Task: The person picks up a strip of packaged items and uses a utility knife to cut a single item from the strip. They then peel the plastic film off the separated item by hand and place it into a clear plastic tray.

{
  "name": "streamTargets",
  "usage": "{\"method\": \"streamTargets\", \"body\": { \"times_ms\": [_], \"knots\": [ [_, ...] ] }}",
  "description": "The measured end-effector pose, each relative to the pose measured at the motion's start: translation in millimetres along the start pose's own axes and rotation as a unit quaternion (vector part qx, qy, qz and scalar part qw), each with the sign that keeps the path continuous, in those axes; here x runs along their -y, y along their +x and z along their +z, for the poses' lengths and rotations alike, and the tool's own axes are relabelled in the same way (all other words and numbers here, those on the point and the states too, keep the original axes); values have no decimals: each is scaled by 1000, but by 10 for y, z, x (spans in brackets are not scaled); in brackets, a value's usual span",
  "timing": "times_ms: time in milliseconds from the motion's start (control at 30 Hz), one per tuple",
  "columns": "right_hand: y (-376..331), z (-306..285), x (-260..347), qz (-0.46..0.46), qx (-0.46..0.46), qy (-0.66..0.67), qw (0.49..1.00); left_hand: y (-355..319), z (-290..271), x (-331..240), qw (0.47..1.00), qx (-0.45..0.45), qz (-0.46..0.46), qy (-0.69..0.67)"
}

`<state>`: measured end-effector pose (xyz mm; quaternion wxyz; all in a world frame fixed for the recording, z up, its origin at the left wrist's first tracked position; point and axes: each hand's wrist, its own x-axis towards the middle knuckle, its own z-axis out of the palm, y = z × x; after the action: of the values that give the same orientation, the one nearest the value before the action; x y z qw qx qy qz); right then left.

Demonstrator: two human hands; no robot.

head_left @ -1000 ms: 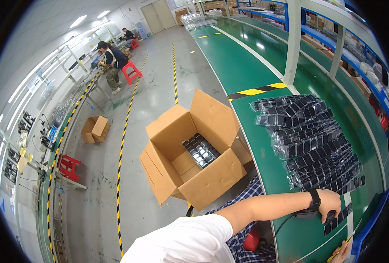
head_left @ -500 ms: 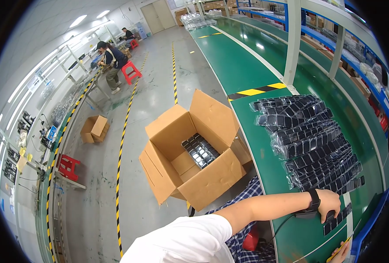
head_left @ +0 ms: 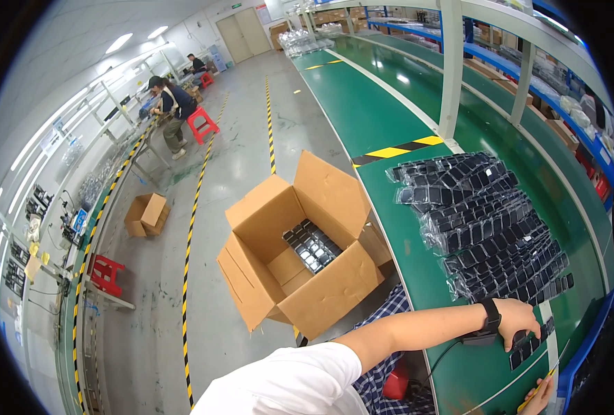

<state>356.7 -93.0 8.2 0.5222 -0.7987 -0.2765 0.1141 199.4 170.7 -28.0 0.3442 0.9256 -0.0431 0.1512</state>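
My left hand [head_left: 516, 320], with a black band [head_left: 491, 317] on the wrist, reaches over the green bench. Its thumb and fingers are curled down around a small black rectangular piece in a short row of black pieces [head_left: 528, 351]. At the lower right edge, my right hand [head_left: 541, 395] is closed around a thin yellow tool [head_left: 532, 394] with a narrow pointed end; its exact kind cannot be made out. Beyond my left hand lies a large spread of black pieces in clear plastic sleeves [head_left: 487, 221].
Left of the bench stands an open cardboard box [head_left: 335, 297] with packed black pieces [head_left: 312, 247] inside. A grey post [head_left: 450, 76] rises from the bench, and a blue bin edge [head_left: 587, 356] borders the right. Farther off, a person [head_left: 174, 104] sits by a red stool [head_left: 202, 124].
The view has shifted slightly. My left hand stays at the row of black pieces, its fingers slightly raised and more spread. The yellow tool's pointed end shows more upright.
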Motion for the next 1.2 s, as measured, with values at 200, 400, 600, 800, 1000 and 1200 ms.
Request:
{"method": "streamTargets", "body": {
  "times_ms": [200, 400, 600, 800, 1000, 1200],
  "knots": [
    [612, -214, -1202, 63, -15, 61, 996, -57, -4, -242, 994, -55, 65, 75],
    [372, -4, -731, -9, 34, -2, 999, -44, 163, -344, 984, -98, 107, 99],
    [101, 148, -206, 18, 26, -42, 999, -30, 189, -332, 982, -105, 111, 111],
    [-30, 277, 7, -30, 33, -98, 994, -28, 176, -261, 980, -102, 139, 97],
    [-15, 187, -20, -83, 33, -132, 987, -23, 191, -264, 986, -114, 118, 41],
    [84, 149, -181, -146, 20, -146, 978, -29, 98, -406, 981, -165, 99, -12]
  ]
}}
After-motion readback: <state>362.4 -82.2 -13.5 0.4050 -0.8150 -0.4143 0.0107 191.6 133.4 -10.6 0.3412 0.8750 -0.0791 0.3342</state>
